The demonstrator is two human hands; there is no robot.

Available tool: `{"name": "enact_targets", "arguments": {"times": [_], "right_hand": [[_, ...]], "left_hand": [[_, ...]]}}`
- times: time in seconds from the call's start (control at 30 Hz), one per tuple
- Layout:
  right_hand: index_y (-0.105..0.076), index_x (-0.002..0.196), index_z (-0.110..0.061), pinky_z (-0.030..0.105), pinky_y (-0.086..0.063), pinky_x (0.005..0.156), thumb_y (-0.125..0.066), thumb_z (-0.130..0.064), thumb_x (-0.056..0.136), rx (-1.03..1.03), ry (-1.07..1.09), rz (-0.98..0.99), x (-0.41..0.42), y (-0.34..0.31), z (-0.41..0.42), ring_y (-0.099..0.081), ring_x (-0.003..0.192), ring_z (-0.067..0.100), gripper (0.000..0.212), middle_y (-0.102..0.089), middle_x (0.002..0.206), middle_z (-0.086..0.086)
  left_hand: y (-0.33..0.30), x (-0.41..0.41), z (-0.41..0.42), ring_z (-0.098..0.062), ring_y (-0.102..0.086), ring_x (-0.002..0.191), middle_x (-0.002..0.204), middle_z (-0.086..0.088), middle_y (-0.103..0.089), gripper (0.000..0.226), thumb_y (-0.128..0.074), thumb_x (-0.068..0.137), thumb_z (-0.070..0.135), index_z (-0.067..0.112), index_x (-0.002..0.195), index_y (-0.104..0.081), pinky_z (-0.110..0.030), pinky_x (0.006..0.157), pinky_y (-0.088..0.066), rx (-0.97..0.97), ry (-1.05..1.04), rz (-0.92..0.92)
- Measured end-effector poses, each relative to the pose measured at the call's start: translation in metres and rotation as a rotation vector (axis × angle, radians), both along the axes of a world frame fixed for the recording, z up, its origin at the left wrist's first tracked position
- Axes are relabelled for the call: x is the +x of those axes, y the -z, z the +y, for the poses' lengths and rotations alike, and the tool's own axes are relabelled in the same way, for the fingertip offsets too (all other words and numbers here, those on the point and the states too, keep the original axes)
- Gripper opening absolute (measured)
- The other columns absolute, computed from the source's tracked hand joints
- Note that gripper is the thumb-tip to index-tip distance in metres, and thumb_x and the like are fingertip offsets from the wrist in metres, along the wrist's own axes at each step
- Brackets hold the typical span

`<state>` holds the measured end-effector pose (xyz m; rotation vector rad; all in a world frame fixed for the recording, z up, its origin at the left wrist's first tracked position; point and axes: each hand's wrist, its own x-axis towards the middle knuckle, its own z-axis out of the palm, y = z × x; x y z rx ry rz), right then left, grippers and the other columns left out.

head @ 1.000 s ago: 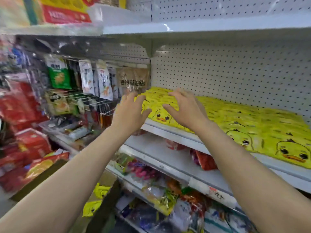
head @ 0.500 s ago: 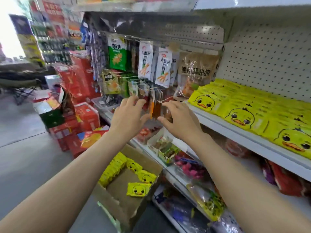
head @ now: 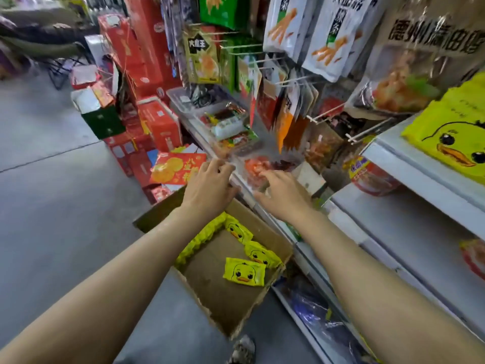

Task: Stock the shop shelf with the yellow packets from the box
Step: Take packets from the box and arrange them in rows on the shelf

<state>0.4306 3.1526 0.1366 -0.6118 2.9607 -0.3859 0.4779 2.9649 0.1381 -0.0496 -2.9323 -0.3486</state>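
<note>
I see a grey concrete floor (head: 52, 179) with a seam across it, red cartons (head: 147, 61) stacked against the aisle, and a dark folding chair (head: 52, 56) far left in daylight.

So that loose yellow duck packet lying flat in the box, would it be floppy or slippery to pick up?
Probably soft rather than stiff: the loose yellow packet lies flat on the cardboard box floor with crimped ends, like a film wrapper. Its shiny surface suggests it may be a little slippery. It looks light and flat, so it is unlikely to roll.
</note>
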Motion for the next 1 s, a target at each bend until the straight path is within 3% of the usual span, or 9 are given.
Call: {"name": "enact_targets", "arguments": {"times": [0.3,0.53,0.67,0.83,1.0], "right_hand": [[-0.051,0.139,-0.012,0.035,-0.039,0.101,-0.063,-0.045,0.093,-0.002,0.143,-0.578,-0.011,0.183,-0.007,-0.046,0.133,0.029,0.058,-0.053,0.142,0.011],[-0.050,0.141,-0.014,0.031,-0.040,0.099,-0.066,-0.046,0.090,0.010,0.325,-0.835,0.009,0.319,-0.011,-0.049,0.131,0.029,0.062,-0.055,0.142,0.010],[-0.052,0.140,-0.014,0.034,-0.043,0.101,-0.074,-0.047,0.083,-0.036,0.407,-0.870,0.008,0.373,-0.023,-0.050,0.130,0.030,0.069,-0.056,0.140,0.013],[-0.047,0.143,-0.014,0.040,-0.038,0.108,-0.078,-0.046,0.078,-0.022,0.420,-0.827,0.012,0.419,-0.033,-0.045,0.134,0.030,0.079,-0.051,0.144,0.012],[-0.045,0.137,-0.019,0.040,-0.037,0.104,-0.086,-0.050,0.064,0.166,0.475,-0.644,0.030,0.441,-0.034,-0.043,0.126,0.031,0.089,-0.048,0.136,0.011]], "left_hand": [[0.171,-0.032,-0.020,-0.036,-0.045,0.124,0.132,-0.013,-0.051,0.051,-0.062,0.090,0.040,0.018,0.135,-0.052,-0.042,0.102,-0.040,0.123,0.017,-0.400],[0.301,-0.060,-0.026,-0.039,-0.048,0.119,0.129,-0.018,-0.050,0.051,-0.064,0.089,0.037,0.018,0.134,-0.050,-0.044,0.101,-0.041,0.200,0.058,-0.625],[0.352,-0.073,-0.034,-0.038,-0.047,0.119,0.129,-0.017,-0.051,0.050,-0.065,0.089,0.039,0.020,0.134,-0.051,-0.047,0.098,-0.044,0.229,0.087,-0.621],[0.387,-0.089,-0.044,-0.037,-0.043,0.128,0.142,-0.017,-0.045,0.056,-0.063,0.089,0.042,0.015,0.136,-0.050,-0.046,0.106,-0.040,0.224,0.182,-0.467],[0.404,-0.111,-0.048,-0.035,-0.042,0.134,0.149,-0.012,-0.042,0.065,-0.049,0.086,0.057,0.017,0.138,-0.049,-0.049,0.107,-0.038,0.164,0.274,-0.394]]}}
